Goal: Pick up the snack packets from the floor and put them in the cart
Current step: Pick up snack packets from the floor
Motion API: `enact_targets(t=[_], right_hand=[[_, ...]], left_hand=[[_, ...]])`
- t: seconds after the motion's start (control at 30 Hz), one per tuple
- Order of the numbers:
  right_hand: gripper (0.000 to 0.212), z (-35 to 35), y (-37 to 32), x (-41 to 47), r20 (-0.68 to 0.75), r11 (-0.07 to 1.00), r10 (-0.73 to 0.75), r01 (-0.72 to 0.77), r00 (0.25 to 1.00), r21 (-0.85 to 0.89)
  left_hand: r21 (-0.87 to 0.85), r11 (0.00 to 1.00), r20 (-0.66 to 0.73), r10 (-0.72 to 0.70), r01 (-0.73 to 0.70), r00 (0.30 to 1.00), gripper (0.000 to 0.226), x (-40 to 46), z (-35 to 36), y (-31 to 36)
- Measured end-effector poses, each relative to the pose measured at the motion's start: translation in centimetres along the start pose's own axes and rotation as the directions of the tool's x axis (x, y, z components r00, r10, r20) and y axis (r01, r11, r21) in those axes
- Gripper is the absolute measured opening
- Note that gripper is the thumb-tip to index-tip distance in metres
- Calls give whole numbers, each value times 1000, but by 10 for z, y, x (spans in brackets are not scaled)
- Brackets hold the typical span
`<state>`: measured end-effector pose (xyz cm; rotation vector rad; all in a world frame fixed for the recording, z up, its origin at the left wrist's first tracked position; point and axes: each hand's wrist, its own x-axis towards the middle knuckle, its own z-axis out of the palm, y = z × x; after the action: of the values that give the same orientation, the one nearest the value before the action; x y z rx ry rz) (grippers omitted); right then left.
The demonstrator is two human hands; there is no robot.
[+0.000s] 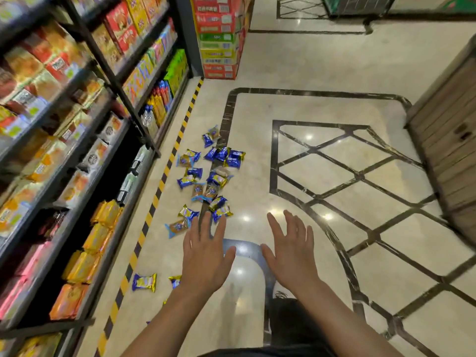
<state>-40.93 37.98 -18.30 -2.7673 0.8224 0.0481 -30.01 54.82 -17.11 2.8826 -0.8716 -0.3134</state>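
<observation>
Several blue and gold snack packets (210, 176) lie scattered on the pale marble floor beside the shelf. One packet (144, 282) lies apart, near the striped floor tape, and another (175, 280) peeks out from under my left wrist. My left hand (204, 256) is stretched forward, palm down, fingers straight, holding nothing; its fingertips reach toward the nearest packets (221, 211). My right hand (289, 248) is beside it, also flat with fingers spread and empty. No cart is in view.
A tall black shelf unit (77, 161) full of packaged snacks runs along the left. Yellow-black tape (159, 186) marks the floor at its foot. Stacked red and green cartons (219, 39) stand at the far end. A wooden counter (448, 130) is on the right.
</observation>
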Motion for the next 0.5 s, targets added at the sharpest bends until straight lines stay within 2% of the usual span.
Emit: enact_targets(t=[0.27,0.5], right_hand=[[71,-46,93,119,7,998,-55,55,998,-2],[69,-79,133,192,18,996,-51,49,999,77]], left_hand=[[2,998,16,-68,68,998,74,96,-21,93],[-39,993,37,-108,110,993,72,163,-33,122]])
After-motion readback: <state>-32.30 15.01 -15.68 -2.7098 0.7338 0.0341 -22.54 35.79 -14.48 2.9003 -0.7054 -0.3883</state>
